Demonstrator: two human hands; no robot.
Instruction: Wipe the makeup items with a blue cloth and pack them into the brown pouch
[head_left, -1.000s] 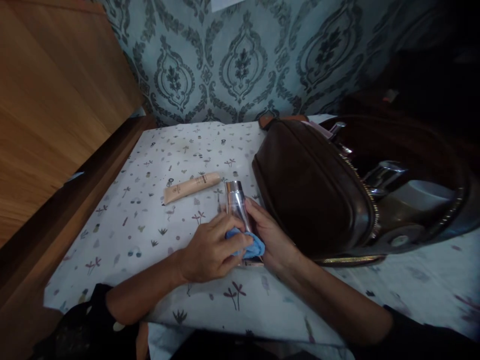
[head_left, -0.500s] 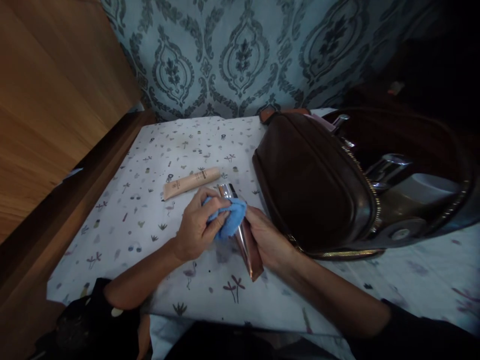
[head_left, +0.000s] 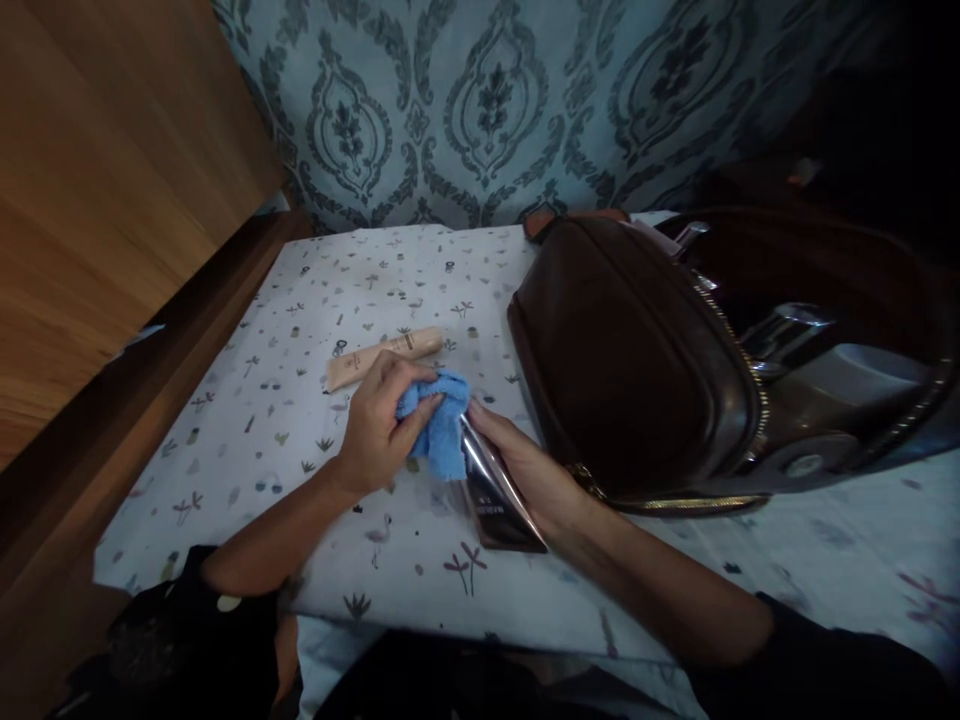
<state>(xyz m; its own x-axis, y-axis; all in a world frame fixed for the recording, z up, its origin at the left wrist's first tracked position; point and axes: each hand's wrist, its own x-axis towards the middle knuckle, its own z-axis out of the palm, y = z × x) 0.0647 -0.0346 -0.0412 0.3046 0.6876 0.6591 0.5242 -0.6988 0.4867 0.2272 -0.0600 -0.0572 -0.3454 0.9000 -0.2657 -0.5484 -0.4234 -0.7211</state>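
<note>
I see the shiny brown tube between both hands over the worktop, slanting from its far end, hidden by the blue cloth, down rightward to its flat near end. The right hand is closest, its fingers gripping the tube's right side; the left hand's bent fingers pinch the cloth.

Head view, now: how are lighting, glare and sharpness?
Head view: dim, upper right corner nearly black, shadow deep inside the brown bag; head view: bright streak of glare along the metallic tube in the right hand; head view: lettering on the beige tube too indistinct to read.
</note>
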